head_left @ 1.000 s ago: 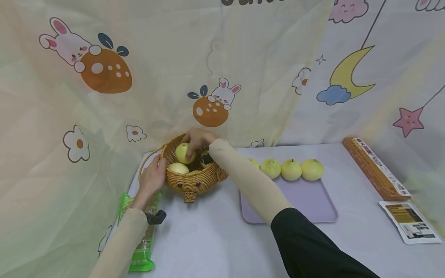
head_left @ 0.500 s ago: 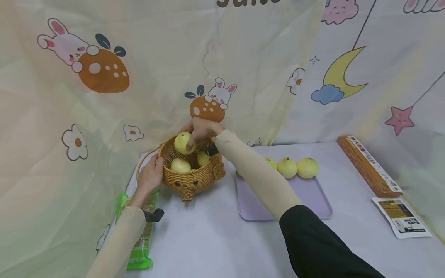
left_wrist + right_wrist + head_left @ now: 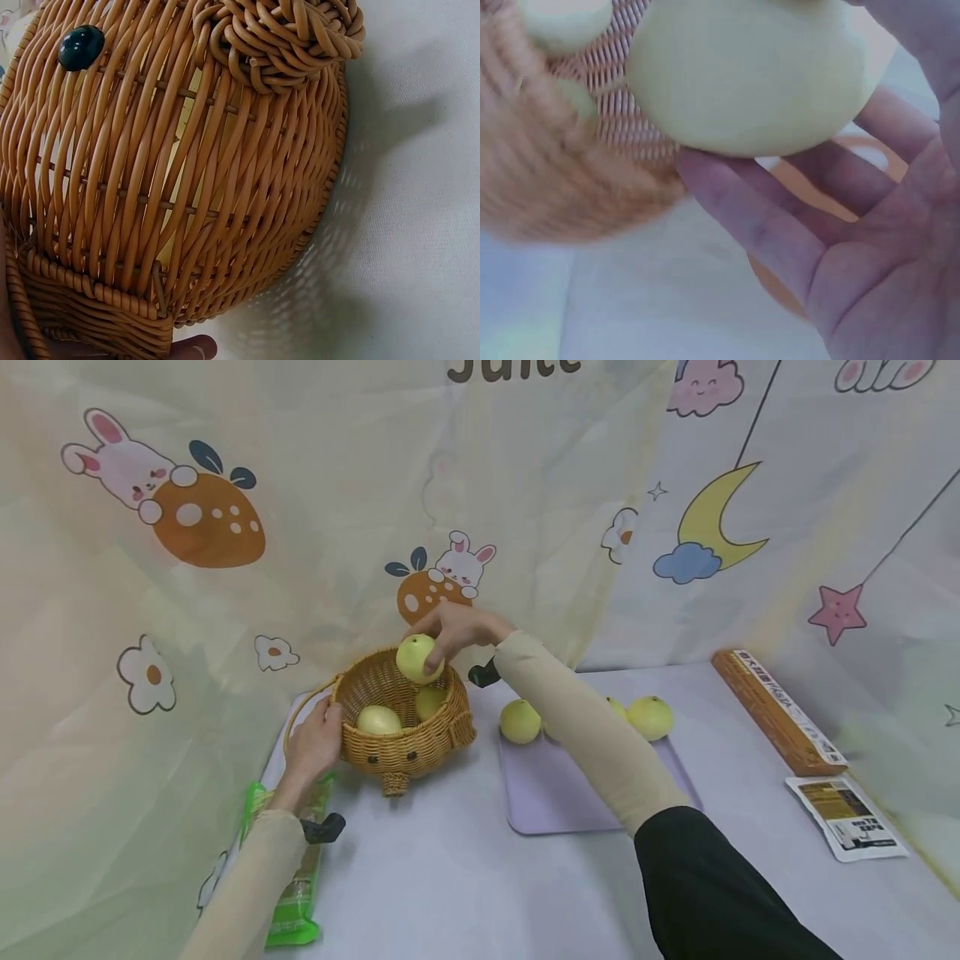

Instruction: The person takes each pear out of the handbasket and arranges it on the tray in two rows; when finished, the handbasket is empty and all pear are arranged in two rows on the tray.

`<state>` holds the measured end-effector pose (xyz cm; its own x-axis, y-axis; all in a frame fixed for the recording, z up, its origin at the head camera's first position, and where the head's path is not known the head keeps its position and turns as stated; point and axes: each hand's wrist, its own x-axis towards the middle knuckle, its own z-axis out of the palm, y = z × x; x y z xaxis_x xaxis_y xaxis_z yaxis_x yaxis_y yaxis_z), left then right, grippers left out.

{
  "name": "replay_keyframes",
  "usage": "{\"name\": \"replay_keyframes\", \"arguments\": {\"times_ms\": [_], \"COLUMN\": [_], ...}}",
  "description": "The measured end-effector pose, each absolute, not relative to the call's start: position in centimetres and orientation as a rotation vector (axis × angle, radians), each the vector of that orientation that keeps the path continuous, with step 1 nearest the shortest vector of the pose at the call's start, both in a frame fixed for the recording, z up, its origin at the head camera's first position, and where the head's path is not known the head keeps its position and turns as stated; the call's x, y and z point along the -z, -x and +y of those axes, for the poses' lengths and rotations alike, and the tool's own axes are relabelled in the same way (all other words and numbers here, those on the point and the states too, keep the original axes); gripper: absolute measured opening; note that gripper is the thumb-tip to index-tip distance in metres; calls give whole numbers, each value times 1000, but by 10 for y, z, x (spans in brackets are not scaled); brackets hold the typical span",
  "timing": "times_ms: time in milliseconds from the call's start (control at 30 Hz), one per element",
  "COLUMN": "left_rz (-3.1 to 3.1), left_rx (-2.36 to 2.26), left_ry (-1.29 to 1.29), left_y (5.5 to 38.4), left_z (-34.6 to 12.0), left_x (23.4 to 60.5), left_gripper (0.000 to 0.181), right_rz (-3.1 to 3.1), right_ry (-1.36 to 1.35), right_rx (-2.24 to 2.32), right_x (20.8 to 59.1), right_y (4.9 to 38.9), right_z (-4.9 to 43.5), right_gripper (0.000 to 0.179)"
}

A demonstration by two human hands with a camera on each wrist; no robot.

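Observation:
My left hand [image 3: 311,745] grips the left side of a wicker basket [image 3: 408,753] with an animal face and a snout at its front. In the left wrist view, a fingertip [image 3: 193,348] shows under the basket's woven ear [image 3: 105,315]. Above the basket's back right rim, my right hand [image 3: 459,627] holds a round yellow-green pear [image 3: 415,658] between thumb and fingers. Its underside faces the right wrist camera, with the fingers spread along the fruit [image 3: 742,82]. Inside the basket lie a pale pear [image 3: 378,720] and another pear [image 3: 430,702] on the right.
Pears [image 3: 520,721] line the back edge of a lilac tray [image 3: 562,797], partly hidden by my right sleeve. A brown box [image 3: 780,714] and a white pouch [image 3: 847,818] lie at right. A green packet [image 3: 296,906] lies under my left forearm; a printed curtain hangs behind.
My right hand has lifted the pear up from inside the basket to rim height and shifted right. My left hand keeps its grip on the basket. The head view has turned slightly right.

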<state>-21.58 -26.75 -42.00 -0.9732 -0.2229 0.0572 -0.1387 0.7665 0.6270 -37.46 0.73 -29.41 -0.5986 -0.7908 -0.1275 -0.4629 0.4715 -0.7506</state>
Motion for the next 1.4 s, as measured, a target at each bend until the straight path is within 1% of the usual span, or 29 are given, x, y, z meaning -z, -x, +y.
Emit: {"name": "replay_keyframes", "arguments": {"times_ms": [267, 400, 533, 700, 833, 1067, 1400], "left_rz": [-2814, -2818, -2834, -2837, -2838, -2836, -2823], "left_rx": [981, 979, 987, 992, 993, 981, 994], "left_ry": [-285, -292, -303, -306, -309, -300, -275], "left_y": [215, 215, 214, 212, 212, 215, 218], "left_z": [-270, -270, -272, -274, -274, -271, -266], "left_x": [422, 422, 424, 423, 422, 422, 423], "left_gripper": [74, 75, 75, 75, 75, 74, 75], "right_rz": [2246, 2217, 2208, 2262, 2270, 2337, 2339], "right_ry": [1076, 1098, 1096, 1057, 996, 960, 939], "right_rx": [916, 923, 908, 860, 906, 979, 1087], "right_x": [282, 280, 281, 286, 292, 305, 321], "right_y": [370, 365, 358, 354, 350, 338, 317], "right_z": [53, 77, 102, 131, 150, 174, 201], "right_gripper": [59, 56, 58, 60, 61, 72, 72]}}
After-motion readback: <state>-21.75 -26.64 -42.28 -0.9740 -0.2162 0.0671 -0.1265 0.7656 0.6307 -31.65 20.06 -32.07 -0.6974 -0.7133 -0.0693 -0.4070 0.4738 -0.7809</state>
